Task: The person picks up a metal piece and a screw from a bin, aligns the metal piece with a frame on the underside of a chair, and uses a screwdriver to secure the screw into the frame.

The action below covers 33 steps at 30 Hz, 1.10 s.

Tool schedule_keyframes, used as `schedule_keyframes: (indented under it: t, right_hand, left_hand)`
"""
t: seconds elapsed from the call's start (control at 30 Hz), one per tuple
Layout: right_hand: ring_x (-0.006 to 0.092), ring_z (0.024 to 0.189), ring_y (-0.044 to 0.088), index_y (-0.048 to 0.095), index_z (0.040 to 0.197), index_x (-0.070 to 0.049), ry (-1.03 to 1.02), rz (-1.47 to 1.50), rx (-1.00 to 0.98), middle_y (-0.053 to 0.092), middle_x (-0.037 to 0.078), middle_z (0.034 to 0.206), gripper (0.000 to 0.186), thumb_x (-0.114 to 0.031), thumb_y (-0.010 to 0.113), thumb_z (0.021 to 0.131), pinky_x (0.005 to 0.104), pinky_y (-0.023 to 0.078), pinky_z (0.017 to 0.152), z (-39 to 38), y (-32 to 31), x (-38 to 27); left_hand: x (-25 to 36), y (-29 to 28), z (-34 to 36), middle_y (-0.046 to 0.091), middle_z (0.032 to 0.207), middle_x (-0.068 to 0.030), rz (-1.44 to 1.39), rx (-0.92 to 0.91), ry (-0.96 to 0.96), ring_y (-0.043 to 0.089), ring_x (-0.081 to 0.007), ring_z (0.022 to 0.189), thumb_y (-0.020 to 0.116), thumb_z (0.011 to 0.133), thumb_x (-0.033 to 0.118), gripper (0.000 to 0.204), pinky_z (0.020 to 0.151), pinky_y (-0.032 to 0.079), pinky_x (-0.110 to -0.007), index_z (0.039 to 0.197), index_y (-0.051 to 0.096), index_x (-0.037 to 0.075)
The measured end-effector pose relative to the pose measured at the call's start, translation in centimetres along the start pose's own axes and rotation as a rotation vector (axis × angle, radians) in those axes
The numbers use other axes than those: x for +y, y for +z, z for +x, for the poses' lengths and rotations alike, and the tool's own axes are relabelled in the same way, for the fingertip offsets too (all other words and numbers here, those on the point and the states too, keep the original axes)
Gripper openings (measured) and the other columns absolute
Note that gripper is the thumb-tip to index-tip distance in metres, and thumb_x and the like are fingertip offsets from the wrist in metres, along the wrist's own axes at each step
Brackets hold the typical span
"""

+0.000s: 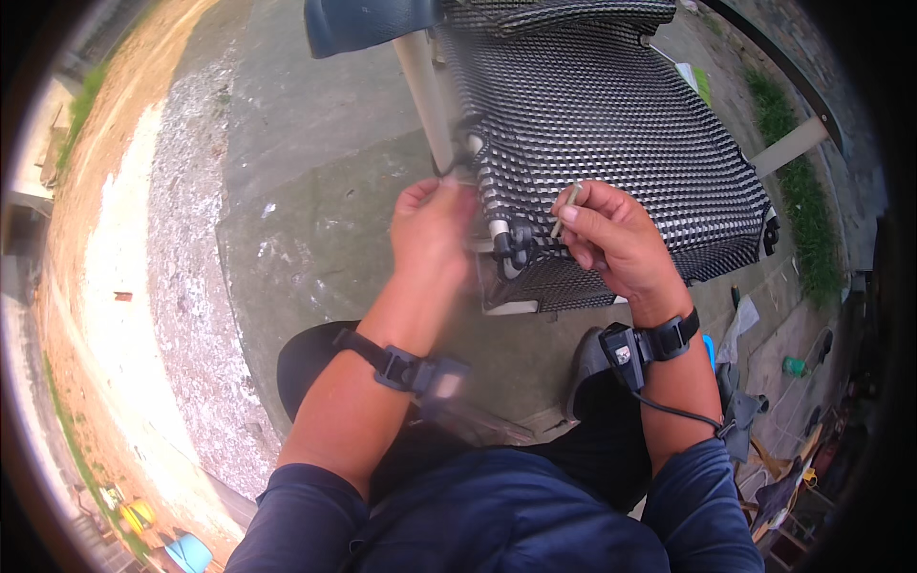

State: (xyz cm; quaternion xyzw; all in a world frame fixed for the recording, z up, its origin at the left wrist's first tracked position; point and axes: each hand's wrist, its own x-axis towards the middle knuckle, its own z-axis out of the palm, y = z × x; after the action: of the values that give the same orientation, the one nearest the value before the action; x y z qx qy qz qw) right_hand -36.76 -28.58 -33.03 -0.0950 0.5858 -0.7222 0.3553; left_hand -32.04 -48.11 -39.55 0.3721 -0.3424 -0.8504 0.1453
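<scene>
A chair with a black-and-white woven seat (pixel 611 124) fills the upper middle, with a pale frame post (pixel 420 86) under a dark armrest (pixel 368 21). My left hand (pixel 430 220) is blurred beside the seat's left edge, near the bottom of the post; its fingers curl, and what they hold, if anything, is unclear. My right hand (pixel 616 239) pinches a short, thin, pale rod (pixel 571 202) over the seat's near edge, just right of a black fitting (pixel 516 250) on the frame.
My shoe (pixel 583 377) is below the seat. Scattered cloths and tools (pixel 745 406) and a small green container (pixel 794 366) lie at right. A grass strip (pixel 802 220) runs behind the chair. A yellow object (pixel 137 516) and blue bucket (pixel 188 552) stand at lower left.
</scene>
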Motion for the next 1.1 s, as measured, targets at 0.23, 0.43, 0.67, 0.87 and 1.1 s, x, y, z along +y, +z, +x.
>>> schedule_keyframes:
  t: [0.23, 0.43, 0.67, 0.87, 1.1]
  right_hand:
    - [0.0053, 0.056, 0.052, 0.064, 0.090, -0.006, -0.037, 0.108, 0.010, 0.061, 0.000, 0.072, 0.015, -0.020, 0.063, 0.095, 0.0185, 0.036, 0.048, 0.2, -0.6, 0.4]
    - [0.0083, 0.056, 0.053, 0.066, 0.096, -0.002, -0.079, 0.209, 0.026, 0.058, 0.000, 0.068, 0.023, -0.022, 0.056, 0.098, 0.0207, 0.038, 0.048, 0.0, -1.5, 0.2]
    - [0.0126, 0.057, 0.055, 0.068, 0.097, 0.000, -0.078, 0.289, 0.024, 0.062, 0.003, 0.074, 0.024, -0.020, 0.055, 0.096, 0.0239, 0.039, 0.048, -0.2, -2.4, 0.1]
    - [0.0122, 0.059, 0.058, 0.066, 0.101, 0.001, -0.090, 0.308, 0.033, 0.066, 0.006, 0.082, 0.024, -0.016, 0.051, 0.095, 0.0229, 0.040, 0.049, -0.7, -2.7, -0.2]
    - [0.0114, 0.061, 0.061, 0.063, 0.105, 0.001, -0.095, 0.288, 0.047, 0.067, 0.007, 0.085, 0.022, -0.014, 0.051, 0.094, 0.0225, 0.043, 0.050, -1.0, -3.1, -0.2]
  left_hand:
    - [0.2, -0.3, 0.1, 0.062, 0.100, -0.0122, -0.013, 0.002, 0.010, 0.066, -0.0250, 0.092, 0.064, 0.093, 0.003, 0.022, 0.085, 0.058, -0.035, 0.109, 0.049, 0.004]
    - [-0.3, -3.2, 0.8, 0.061, 0.098, -0.0135, 0.084, -0.062, -0.021, 0.064, -0.0241, 0.088, 0.059, 0.092, 0.003, 0.023, 0.082, 0.056, -0.036, 0.111, 0.047, 0.001]
    - [-2.2, -3.8, -1.6, 0.064, 0.094, -0.0078, 0.340, -0.093, -0.220, 0.064, -0.0183, 0.079, 0.051, 0.095, 0.010, 0.017, 0.070, 0.054, -0.033, 0.111, 0.052, 0.004]
    - [-2.3, -3.6, -1.8, 0.065, 0.094, -0.0071, 0.321, -0.078, -0.242, 0.064, -0.0177, 0.076, 0.047, 0.097, 0.011, 0.017, 0.067, 0.053, -0.033, 0.110, 0.053, 0.003]
    - [-1.5, -2.6, -2.4, 0.063, 0.096, -0.0127, 0.274, -0.116, -0.228, 0.062, -0.0191, 0.075, 0.046, 0.093, 0.006, 0.028, 0.063, 0.053, -0.033, 0.120, 0.046, -0.002]
